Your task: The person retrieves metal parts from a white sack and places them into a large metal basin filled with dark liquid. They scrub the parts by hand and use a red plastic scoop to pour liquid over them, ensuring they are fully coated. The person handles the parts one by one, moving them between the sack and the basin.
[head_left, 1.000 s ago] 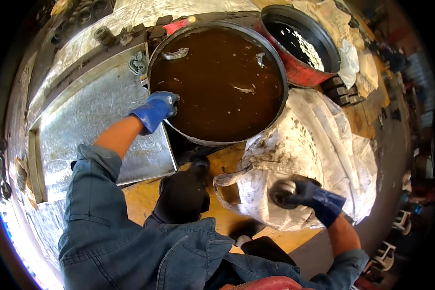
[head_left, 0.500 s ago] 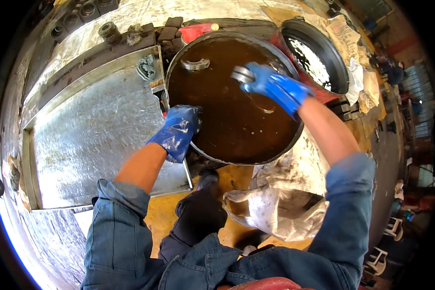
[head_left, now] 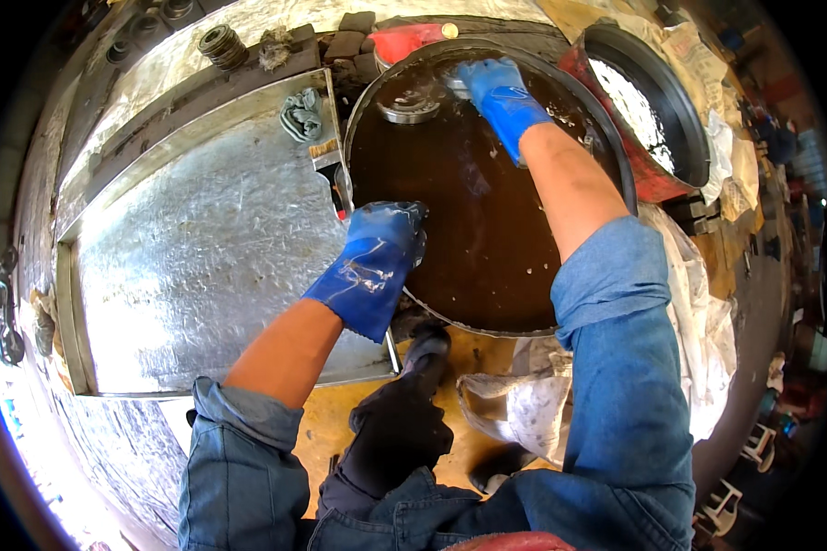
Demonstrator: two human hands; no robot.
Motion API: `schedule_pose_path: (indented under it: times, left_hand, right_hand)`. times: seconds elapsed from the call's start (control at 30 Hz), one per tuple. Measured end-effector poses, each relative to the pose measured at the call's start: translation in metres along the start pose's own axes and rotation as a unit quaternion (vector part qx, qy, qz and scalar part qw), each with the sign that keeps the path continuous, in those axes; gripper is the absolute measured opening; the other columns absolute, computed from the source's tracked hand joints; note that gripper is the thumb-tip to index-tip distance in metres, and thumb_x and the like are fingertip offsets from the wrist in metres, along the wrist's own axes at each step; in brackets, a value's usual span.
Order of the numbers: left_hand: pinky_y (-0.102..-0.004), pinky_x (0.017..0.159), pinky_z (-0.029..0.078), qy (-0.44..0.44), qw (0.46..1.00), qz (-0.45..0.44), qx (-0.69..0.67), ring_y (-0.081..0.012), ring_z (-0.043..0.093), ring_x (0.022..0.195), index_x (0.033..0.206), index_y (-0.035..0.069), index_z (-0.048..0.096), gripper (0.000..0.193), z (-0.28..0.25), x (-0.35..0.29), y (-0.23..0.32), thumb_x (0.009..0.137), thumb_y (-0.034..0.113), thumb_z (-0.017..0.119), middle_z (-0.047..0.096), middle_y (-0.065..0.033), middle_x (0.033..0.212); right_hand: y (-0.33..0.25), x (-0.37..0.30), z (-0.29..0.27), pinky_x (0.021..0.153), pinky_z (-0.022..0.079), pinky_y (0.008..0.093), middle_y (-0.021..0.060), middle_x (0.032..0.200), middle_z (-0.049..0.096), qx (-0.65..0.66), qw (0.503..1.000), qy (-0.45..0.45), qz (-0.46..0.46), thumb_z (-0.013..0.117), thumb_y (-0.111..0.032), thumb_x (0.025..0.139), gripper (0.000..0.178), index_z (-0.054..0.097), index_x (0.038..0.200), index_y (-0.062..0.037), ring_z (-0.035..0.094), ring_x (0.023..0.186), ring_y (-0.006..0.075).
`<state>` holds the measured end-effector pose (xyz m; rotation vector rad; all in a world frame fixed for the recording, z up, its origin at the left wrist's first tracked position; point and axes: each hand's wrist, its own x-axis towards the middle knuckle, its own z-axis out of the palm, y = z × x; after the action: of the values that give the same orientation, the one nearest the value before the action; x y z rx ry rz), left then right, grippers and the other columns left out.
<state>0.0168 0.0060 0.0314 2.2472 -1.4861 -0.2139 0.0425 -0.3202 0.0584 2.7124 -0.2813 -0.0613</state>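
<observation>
A wide round tub (head_left: 628,197) of dark brown liquid stands in front of me. My right hand (head_left: 492,87), in a blue rubber glove, reaches to the far side of the tub, closed around a silver metal ring (head_left: 457,86) that is partly hidden by the fingers. To its left, another metal ring (head_left: 408,112) sits partly out of the liquid. My left hand (head_left: 377,257), gloved too, is closed over the tub's near left rim; its fingertips are hidden on the inner side.
Left of the tub lies a shallow metal tray (head_left: 193,248) with a grey-green rag (head_left: 301,115) and a paintbrush (head_left: 325,158) at its right edge. A red-and-black basin (head_left: 694,138) stands at right, a red container (head_left: 409,41) behind. A whitish sack (head_left: 538,404) lies below.
My right hand has moved forward to the tub's far side with the metal ring. My left hand stays at the rim. The whole view has shifted a little.
</observation>
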Motion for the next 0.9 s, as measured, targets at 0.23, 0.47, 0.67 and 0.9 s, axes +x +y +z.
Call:
schedule_pose_path:
  times: [0.23,0.47,0.67,0.9]
  left_hand:
    - [-0.0477,0.088,0.056,-0.075,0.996,-0.032,0.035,-0.0371,0.07,0.097,0.109,0.01,0.073,0.026,-0.005,0.003,0.005,0.087,0.022,0.067,0.074,-0.0158,0.098]
    - [-0.0454,0.092,0.056,-0.095,0.994,-0.036,0.05,-0.0337,0.071,0.102,0.116,0.014,0.075,0.032,-0.004,0.004,-0.012,0.086,0.024,0.068,0.076,-0.015,0.104]
    - [-0.041,0.087,0.058,-0.042,0.998,-0.015,0.034,-0.0292,0.074,0.099,0.128,0.012,0.07,0.045,0.01,0.006,-0.008,0.085,0.025,0.071,0.076,-0.0158,0.111]
    - [-0.0394,0.096,0.055,-0.087,0.994,0.011,0.058,-0.0325,0.071,0.107,0.131,-0.001,0.066,0.046,0.007,0.004,-0.01,0.09,0.021,0.068,0.073,-0.02,0.118]
  right_hand:
    - [0.04,-0.03,-0.037,0.096,0.054,0.0512,0.0171,0.127,0.07,0.026,0.989,-0.043,0.142,0.056,-0.024,0.1,0.033,0.059,0.131,-0.011,0.068,0.118,0.0353]
    - [0.045,-0.168,-0.045,0.092,0.057,0.0464,0.0157,0.117,0.073,0.128,0.976,0.089,0.155,0.059,-0.022,0.096,0.028,0.071,0.121,-0.0154,0.07,0.105,0.0377]
    - [0.024,-0.33,-0.011,0.082,0.059,0.0434,0.0139,0.102,0.076,0.22,0.942,0.214,0.137,0.06,-0.015,0.091,0.029,0.074,0.117,-0.0156,0.073,0.089,0.0328]
    - [-0.026,-0.421,0.001,0.092,0.056,0.0439,0.0063,0.112,0.074,0.191,0.96,0.008,0.205,0.06,-0.024,0.094,0.028,0.073,0.117,-0.0141,0.07,0.105,0.0292]
